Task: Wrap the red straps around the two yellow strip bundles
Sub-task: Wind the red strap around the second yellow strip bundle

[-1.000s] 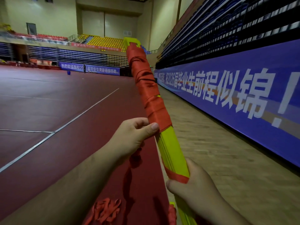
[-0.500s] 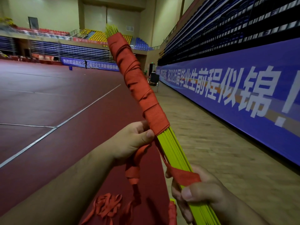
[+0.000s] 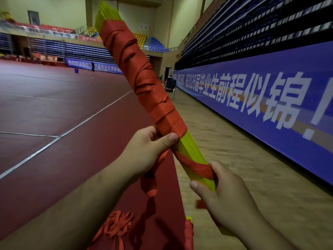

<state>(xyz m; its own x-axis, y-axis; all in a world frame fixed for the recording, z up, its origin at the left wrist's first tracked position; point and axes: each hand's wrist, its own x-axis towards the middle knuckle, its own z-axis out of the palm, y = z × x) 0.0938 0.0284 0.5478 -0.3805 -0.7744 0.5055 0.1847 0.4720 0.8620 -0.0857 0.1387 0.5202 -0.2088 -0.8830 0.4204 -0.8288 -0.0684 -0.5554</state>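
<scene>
A long yellow strip bundle (image 3: 191,150) slants up and to the left in front of me. A red strap (image 3: 137,69) covers most of its upper length in overlapping turns. My left hand (image 3: 149,150) grips the bundle at the lower edge of the wrapping, thumb across the red. My right hand (image 3: 223,193) holds the bare yellow lower part, where one loose turn of the strap crosses under its fingers. The strap's free tail (image 3: 149,186) hangs from my left hand to the floor. A second yellow bundle end (image 3: 189,218) peeks out below.
A heap of loose red straps (image 3: 117,224) lies on the red sports floor (image 3: 54,109) by my left forearm. A wooden floor strip (image 3: 252,168) runs along a blue banner wall (image 3: 261,98) on the right. A chair (image 3: 170,86) stands far ahead.
The bundle has tilted further left and come closer to me. My right hand has carried the strap round the bare yellow part, laying a new loose turn there. My left hand keeps its grip.
</scene>
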